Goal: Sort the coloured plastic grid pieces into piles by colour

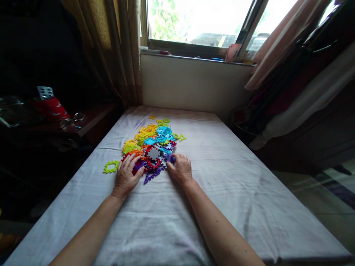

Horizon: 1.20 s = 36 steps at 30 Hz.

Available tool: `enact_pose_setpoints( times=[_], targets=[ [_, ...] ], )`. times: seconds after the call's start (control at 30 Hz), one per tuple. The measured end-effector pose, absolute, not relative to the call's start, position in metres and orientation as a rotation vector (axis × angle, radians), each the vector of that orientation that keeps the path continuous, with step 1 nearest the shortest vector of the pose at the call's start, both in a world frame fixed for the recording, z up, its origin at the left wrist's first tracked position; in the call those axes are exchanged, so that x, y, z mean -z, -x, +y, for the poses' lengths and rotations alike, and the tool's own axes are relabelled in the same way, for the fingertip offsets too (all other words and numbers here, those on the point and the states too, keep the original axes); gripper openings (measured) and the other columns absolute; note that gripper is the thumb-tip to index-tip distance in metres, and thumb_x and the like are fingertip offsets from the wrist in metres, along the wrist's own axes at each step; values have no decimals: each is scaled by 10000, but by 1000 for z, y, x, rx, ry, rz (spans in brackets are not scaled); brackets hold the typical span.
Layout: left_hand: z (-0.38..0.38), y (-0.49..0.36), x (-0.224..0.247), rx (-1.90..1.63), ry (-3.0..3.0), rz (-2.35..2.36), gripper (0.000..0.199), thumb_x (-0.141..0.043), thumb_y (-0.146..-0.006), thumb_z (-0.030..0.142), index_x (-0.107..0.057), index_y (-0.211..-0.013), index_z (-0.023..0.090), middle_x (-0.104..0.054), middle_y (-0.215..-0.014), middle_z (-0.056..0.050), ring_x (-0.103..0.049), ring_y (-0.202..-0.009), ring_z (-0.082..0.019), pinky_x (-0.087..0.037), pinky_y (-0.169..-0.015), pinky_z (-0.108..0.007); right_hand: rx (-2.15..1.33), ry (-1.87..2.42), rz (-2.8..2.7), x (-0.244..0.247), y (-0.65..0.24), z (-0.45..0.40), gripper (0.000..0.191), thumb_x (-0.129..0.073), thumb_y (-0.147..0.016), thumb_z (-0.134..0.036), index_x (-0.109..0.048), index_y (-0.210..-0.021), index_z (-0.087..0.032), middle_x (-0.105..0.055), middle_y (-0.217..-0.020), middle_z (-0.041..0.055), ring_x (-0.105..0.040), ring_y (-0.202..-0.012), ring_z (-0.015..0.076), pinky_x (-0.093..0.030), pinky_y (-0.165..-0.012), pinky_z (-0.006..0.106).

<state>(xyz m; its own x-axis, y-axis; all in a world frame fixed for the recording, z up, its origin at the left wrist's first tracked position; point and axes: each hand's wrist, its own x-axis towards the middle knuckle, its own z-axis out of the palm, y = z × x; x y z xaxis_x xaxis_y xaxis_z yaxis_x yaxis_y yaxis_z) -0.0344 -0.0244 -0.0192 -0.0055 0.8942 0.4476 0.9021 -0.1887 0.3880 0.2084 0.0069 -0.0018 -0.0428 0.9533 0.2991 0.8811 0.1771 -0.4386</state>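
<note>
Left hand (127, 173) and right hand (181, 169) at colourful toothed pieces (153, 153)

A home is indicated by the curtain (131, 55) at the window (194, 22), the hanging clothes (294, 99) and the eyeglasses (79, 116) on a side table (95, 120).

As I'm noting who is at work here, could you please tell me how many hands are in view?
2: the left hand on the near left side of the pile of toothed pieces, and the right hand at its near right edge. No other hand shows.
</note>
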Motion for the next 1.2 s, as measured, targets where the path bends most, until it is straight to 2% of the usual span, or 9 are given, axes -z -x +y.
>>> enact_pose_setpoints(
  times=[0.1, 0.3, 0.47, 0.63, 0.77, 0.87, 0.93, 1.03, 1.2],
  targets=[
    [-24, 35, 19, 1005, 2208, -1990, 456, -473, -904, 467, -613, -1292, 272, -581, -1440, -75, -479, -1373, -278, -305, -1185, -511, -188, 1671, -1927, 6, -216, 7, 245, -613, -885, -358, -665, -1082, -221, -703, -1119, 85, -595, -1049, 247, -412, -917, 358],
    [-24, 35, 19, 1004, 2222, -1961, 466, -464, -904, 481, -630, -1267, 240, -601, -1411, -93, -502, -1349, -287, -328, -1173, -511, -145, 1798, -1756, 7, -265, 15, 327, -643, -846, -351, -674, -1138, -208, -698, -1158, 102, -599, -1076, 261, -423, -937, 375],
    [-25, 35, 17, 1012, 2234, -1939, 442, -476, -906, 452, -644, -1261, 249, -605, -1405, -81, -517, -1330, -277, -340, -1172, -490, -51, 2122, -1504, 9, -305, 22, 345, -637, -840, -362, -703, -1131, -191, -682, -1129, 140, -597, -1062, 302, -433, -925, 432],
    [-31, 31, 10, 932, 2328, -1844, 399, -495, -915, 434, -675, -1247, 307, -563, -1452, -58, -464, -1379, -289, -284, -1193, -529, -33, 2199, -1472, 9, -311, 18, 321, -629, -835, -315, -729, -1118, -200, -656, -1200, 165, -569, -1121, 348, -421, -945, 507],
    [-36, 24, 6, 771, 2486, -1699, 371, -516, -915, 436, -696, -1233, 369, -481, -1532, -41, -358, -1456, -319, -177, -1214, -583, -5, 2021, -1583, 4, -291, 15, 298, -584, -865, -281, -738, -1108, -202, -619, -1299, 155, -537, -1175, 336, -402, -984, 504],
    [-37, 19, 6, 688, 2522, -1679, 388, -547, -904, 453, -674, -1266, 396, -425, -1575, -34, -304, -1484, -330, -131, -1219, -595, -61, 1724, -1818, 1, -263, 8, 277, -548, -902, -282, -748, -1085, -225, -655, -1251, 115, -554, -1151, 281, -399, -1016, 448],
    [-37, 18, 7, 671, 2501, -1703, 418, -560, -897, 473, -657, -1294, 386, -405, -1587, -46, -295, -1486, -342, -122, -1217, -606, -107, 1518, -2006, -1, -241, 1, 268, -551, -914, -287, -750, -1090, -254, -670, -1235, 88, -561, -1146, 252, -398, -1029, 412],
    [-36, 18, 9, 662, 2446, -1763, 463, -549, -899, 505, -640, -1325, 347, -391, -1593, -78, -294, -1483, -356, -119, -1213, -619, -133, 1328, -2249, -2, -215, -9, 270, -580, -911, -298, -741, -1129, -298, -641, -1316, 64, -528, -1222, 248, -397, -1039, 401],
    [-33, 20, 11, 651, 2332, -1900, 525, -481, -920, 533, -610, -1365, 285, -390, -1588, -116, -278, -1490, -351, -138, -1212, -605, -135, 1486, -2295, -2, -211, -11, 281, -588, -914, -321, -731, -1155, -292, -581, -1408, 88, -476, -1300, 284, -388, -1051, 441]
  ],
)
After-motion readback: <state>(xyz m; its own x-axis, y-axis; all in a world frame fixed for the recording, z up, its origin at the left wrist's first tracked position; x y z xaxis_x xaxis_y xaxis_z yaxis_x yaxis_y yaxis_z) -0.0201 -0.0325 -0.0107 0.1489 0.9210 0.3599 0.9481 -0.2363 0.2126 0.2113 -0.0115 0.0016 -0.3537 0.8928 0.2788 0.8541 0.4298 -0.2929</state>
